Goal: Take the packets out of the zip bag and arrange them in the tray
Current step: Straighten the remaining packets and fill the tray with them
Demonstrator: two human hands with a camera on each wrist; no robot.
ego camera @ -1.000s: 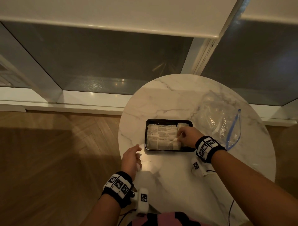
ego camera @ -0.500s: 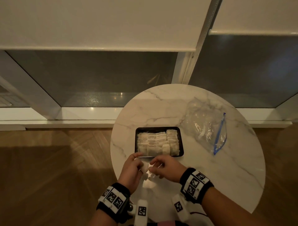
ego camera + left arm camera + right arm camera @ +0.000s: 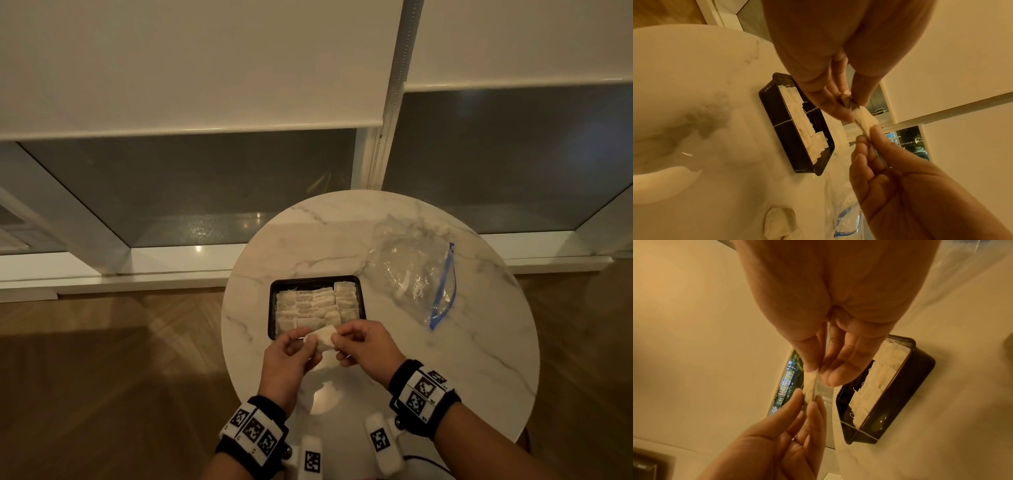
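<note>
A black tray (image 3: 272,308) on the round marble table (image 3: 479,359) holds rows of white packets (image 3: 315,303). Just in front of the tray's near edge, both hands hold one white packet (image 3: 322,339) above the table. My left hand (image 3: 308,341) pinches its left end and my right hand (image 3: 337,339) pinches its right end. The left wrist view shows the packet (image 3: 867,118) stretched between the left fingertips (image 3: 846,112) and the right fingertips (image 3: 873,131). The clear zip bag (image 3: 411,274) with a blue zip lies crumpled to the right of the tray.
The table stands close to a window wall with a white sill (image 3: 137,270), and wooden floor (image 3: 102,377) lies to the left. In the left wrist view a pale crumpled lump (image 3: 779,222) lies on the table near the bag (image 3: 846,219).
My right hand left the tray and came back to the near edge. My left hand rose from the table to meet it, and both now pinch one packet between them.
</note>
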